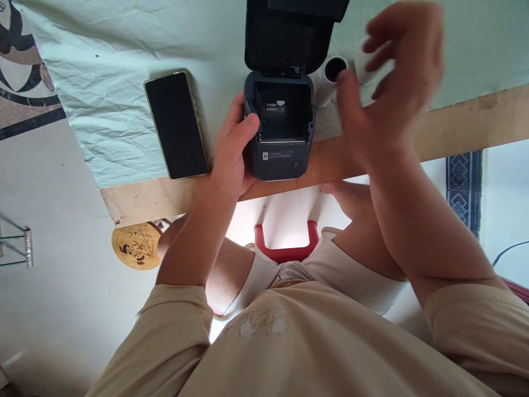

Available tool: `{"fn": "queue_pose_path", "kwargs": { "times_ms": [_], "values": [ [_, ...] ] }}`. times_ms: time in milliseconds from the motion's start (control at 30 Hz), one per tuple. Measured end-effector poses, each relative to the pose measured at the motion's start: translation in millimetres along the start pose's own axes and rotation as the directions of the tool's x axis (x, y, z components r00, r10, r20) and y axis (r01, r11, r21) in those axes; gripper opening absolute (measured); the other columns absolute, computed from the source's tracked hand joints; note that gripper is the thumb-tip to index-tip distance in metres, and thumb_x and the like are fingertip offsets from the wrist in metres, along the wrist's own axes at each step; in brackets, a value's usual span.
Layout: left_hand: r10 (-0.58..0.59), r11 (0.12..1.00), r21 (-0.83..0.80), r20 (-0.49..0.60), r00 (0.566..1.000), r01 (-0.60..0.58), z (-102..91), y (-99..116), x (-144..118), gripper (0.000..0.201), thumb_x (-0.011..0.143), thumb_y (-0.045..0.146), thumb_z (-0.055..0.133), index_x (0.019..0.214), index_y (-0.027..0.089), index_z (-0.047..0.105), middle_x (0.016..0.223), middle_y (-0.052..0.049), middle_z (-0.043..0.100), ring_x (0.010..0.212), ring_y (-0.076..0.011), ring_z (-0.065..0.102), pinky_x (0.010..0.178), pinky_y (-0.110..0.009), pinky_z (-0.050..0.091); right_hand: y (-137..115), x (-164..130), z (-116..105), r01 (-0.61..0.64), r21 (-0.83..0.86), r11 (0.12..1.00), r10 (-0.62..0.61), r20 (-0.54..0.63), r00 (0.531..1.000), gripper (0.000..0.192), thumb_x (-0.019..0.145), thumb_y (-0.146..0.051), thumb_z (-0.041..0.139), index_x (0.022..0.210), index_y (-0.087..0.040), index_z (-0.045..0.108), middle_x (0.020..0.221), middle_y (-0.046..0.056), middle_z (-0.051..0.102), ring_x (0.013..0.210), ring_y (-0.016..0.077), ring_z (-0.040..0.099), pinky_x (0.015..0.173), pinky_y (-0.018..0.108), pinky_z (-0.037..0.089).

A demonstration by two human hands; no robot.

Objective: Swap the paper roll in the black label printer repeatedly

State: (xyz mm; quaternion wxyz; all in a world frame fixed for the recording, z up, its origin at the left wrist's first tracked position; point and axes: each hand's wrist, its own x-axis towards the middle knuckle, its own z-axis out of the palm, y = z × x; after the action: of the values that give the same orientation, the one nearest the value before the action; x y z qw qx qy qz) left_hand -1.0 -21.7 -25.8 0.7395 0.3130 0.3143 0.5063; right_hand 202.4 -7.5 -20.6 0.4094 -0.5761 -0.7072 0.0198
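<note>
- The left hand (231, 160) clasps the left side of the printer (281, 160), with the thumb pressed on its top edge and the fingers around its side.
- The right hand (392, 94) is raised to the right of the printer and is blurred. Its fingers curl around a white roll (360, 63), as far as I can tell; the thumb points down toward the table.
- The printer stands at the near edge of the table (454, 127), partly on the green cloth (103, 82). Its lid (285, 38) is tilted up and back, and the bay (283, 118) under it looks empty, with only a printed label inside.
- A second roll (320, 88) with a dark core lies on the cloth, touching or just beside the right side of the printer.
- A phone (177, 125) lies flat with a dark screen, just beside the left hand.
- In my judgement, the step in hand is the loading of paper: the printer is open and steadied, and the roll is not yet in the bay.
- The next move calls for bringing the roll left and down over the bay, with its axis across the printer, while the left hand keeps the body from sliding off the edge.
</note>
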Motion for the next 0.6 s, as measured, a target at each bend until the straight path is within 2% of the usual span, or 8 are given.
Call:
{"fn": "queue_pose_path", "kwargs": {
  "times_ms": [33,100,133,200,300,400,500,600],
  "values": [
    [-0.005,1.0,0.015,-0.011,1.0,0.005,0.1,0.0,0.0,0.02,0.085,0.028,0.053,0.104,0.026,0.059,0.095,0.0,0.063,0.085,-0.0179,0.062,0.075,-0.032,0.048,5.7,1.3,-2.9,0.007,-0.006,1.0,-0.008,-0.095,0.995,0.026,0.077,-0.021,0.051,0.103,-0.017,0.052,0.104,0.007,0.055,0.087,0.0118,0.055,0.068,0.026,0.043],
    [-0.008,0.999,0.044,-0.038,0.999,0.01,0.0,0.5,-0.1,0.02,0.084,0.032,0.053,0.103,0.028,0.059,0.097,0.0,0.063,0.093,-0.0197,0.063,0.078,-0.033,0.048,19.5,4.9,-5.0,-0.047,-0.052,0.998,0.035,-0.212,0.977,0.031,0.076,-0.021,0.051,0.106,-0.016,0.052,0.106,0.009,0.052,0.093,0.0143,0.053,0.074,0.03,0.043],
    [-0.013,0.998,0.056,-0.043,0.999,0.015,-0.2,0.9,-0.1,0.02,0.084,0.034,0.053,0.103,0.029,0.059,0.098,0.001,0.064,0.096,-0.0204,0.063,0.08,-0.033,0.048,25.9,6.9,-4.3,-0.079,-0.069,0.994,0.064,-0.192,0.979,0.039,0.072,-0.02,0.053,0.11,-0.013,0.051,0.108,0.01,0.051,0.1,0.0164,0.051,0.081,0.032,0.043],
    [-0.027,0.997,0.075,-0.032,0.999,0.029,-1.0,1.9,-0.1,0.02,0.084,0.034,0.055,0.102,0.029,0.06,0.099,0.001,0.065,0.096,-0.0208,0.063,0.081,-0.033,0.047,34.2,10.3,-0.3,-0.169,-0.092,0.981,0.163,-0.066,0.984,0.05,0.067,-0.016,0.055,0.116,-0.007,0.049,0.113,0.014,0.049,0.106,0.0182,0.046,0.094,0.035,0.041],
    [-0.043,0.995,0.092,-0.005,0.999,0.043,-2.4,3.3,0.0,0.02,0.084,0.034,0.055,0.103,0.028,0.06,0.099,0.0,0.066,0.093,-0.0211,0.062,0.079,-0.033,0.046,34.6,13.0,6.2,-0.269,-0.129,0.955,0.28,0.076,0.957,0.046,0.065,-0.013,0.054,0.111,-0.008,0.053,0.113,0.014,0.05,0.103,0.0177,0.043,0.098,0.035,0.038],
    [-0.044,0.995,0.085,0.006,0.999,0.043,-2.5,4.1,-0.1,0.021,0.085,0.033,0.054,0.105,0.029,0.059,0.1,-0.001,0.067,0.096,-0.0217,0.062,0.08,-0.033,0.047,32.0,12.8,8.8,-0.276,-0.136,0.952,0.288,0.081,0.954,0.041,0.064,-0.007,0.047,0.105,-0.011,0.053,0.108,0.012,0.052,0.1,0.0171,0.044,0.094,0.034,0.038],
    [-0.044,0.997,0.065,-0.005,0.999,0.044,-1.3,3.3,-0.1,0.02,0.084,0.032,0.055,0.104,0.029,0.059,0.104,0.001,0.066,0.097,-0.0207,0.063,0.082,-0.032,0.049,37.5,11.7,9.1,-0.258,-0.1,0.961,0.264,0.059,0.963,0.048,0.061,-0.004,0.045,0.108,-0.011,0.044,0.112,0.011,0.049,0.098,0.0133,0.046,0.09,0.031,0.04],
    [-0.028,0.999,0.029,-0.027,0.999,0.029,-0.6,0.5,0.7,0.019,0.084,0.031,0.055,0.102,0.029,0.059,0.098,0.002,0.065,0.096,-0.0197,0.064,0.08,-0.032,0.05,49.4,14.1,7.8,-0.295,0.213,0.932,0.298,0.018,0.954,0.06,0.066,-0.015,0.048,0.122,-0.021,0.026,0.128,0.007,0.041,0.086,0.0067,0.05,0.071,0.025,0.042]
  ]
}}
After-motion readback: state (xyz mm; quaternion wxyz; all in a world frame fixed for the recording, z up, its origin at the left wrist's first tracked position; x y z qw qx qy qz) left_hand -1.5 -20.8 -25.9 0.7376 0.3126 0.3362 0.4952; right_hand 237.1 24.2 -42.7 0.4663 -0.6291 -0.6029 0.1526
